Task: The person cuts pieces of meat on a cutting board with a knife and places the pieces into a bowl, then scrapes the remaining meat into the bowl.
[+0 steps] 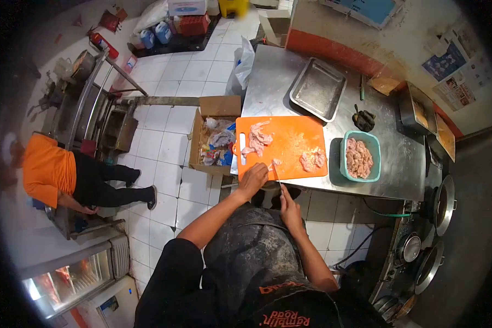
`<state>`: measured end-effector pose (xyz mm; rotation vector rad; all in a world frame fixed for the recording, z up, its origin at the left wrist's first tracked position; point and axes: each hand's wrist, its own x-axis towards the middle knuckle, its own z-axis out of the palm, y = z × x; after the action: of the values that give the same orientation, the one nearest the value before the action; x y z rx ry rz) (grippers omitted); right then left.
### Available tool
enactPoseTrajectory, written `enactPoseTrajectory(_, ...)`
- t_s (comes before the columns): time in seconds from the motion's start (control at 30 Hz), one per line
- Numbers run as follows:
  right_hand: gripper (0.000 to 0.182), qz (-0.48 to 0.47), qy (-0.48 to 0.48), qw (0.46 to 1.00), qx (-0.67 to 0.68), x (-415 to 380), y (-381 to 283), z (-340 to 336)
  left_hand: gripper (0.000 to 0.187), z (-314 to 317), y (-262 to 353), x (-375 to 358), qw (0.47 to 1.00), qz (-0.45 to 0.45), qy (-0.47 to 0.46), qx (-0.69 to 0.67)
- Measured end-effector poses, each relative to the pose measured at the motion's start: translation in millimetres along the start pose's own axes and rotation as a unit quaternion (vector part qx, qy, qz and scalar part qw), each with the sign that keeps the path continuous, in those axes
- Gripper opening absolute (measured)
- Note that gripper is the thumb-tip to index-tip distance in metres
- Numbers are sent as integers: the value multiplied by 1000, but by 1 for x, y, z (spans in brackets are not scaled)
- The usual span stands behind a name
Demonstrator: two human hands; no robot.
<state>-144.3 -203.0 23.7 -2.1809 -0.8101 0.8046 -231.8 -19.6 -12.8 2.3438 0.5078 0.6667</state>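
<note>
An orange cutting board (290, 134) lies at the front edge of the steel table. My right hand (291, 209) is closed around a knife (276, 174), its blade pointing away from me over the board's near edge. My left hand (253, 179) is at the board's near left, its fingertips pinched on a small piece of raw meat (276, 162) beside the blade. Farther back on the board lies a pile of raw, pale pink meat (258, 139). More cut meat (312, 160) sits at the board's right. A light green tub (343, 164) of meat pieces stands to the right.
On the steel table (268, 71) are an empty metal tray (336, 104), a dark crumpled thing (363, 118) and a green-handled tool (362, 87). Metal containers (415, 117) line the wall. A cardboard box (197, 142) of rubbish stands left. Another person (52, 167) in orange works far left.
</note>
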Motion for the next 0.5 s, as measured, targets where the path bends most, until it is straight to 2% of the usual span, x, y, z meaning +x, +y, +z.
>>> enactPoseTrajectory(0.03, 39, 27, -15, 1000, -5, 8, -6, -1, 8, -4, 0, -4, 1000, -1, 1, 1)
enactPoseTrajectory(0.1, 40, 3, -12, 999, -35, 29, -2, 4, 8, -7, 0, -14, 1000, -16, 16, -8)
enactPoseTrajectory(0.2, 41, -12, 14, 999, 33, 30, -6, -5, 9, -11, -6, -17, 998, -10, 60, -20)
enactPoseTrajectory(0.23, 41, -24, 11, 999, 27, 31, 14, -6, 9, -9, -8, -15, 997, -12, 73, -16)
enactPoseTrajectory(0.3, 42, -152, 208, 966, -2, 39, 70, -2, 8, -6, -11, -20, 997, -35, 67, 11)
enactPoseTrajectory(0.37, 43, -5, 108, 994, 23, 41, 79, -25, 8, -11, -9, -17, 995, -74, 63, -22)
enactPoseTrajectory(0.4, 43, -18, 103, 994, 42, 42, 77, -30, 9, -12, -8, -19, 991, -109, 51, -59)
enactPoseTrajectory(0.47, 41, -79, 118, 990, 1, 41, 62, -40, 11, -6, -12, -16, 985, -140, 58, -85)
enactPoseTrajectory(0.5, 40, -115, 126, 985, -38, 42, 67, -43, 11, 15, -23, -18, 970, -176, 84, -143)
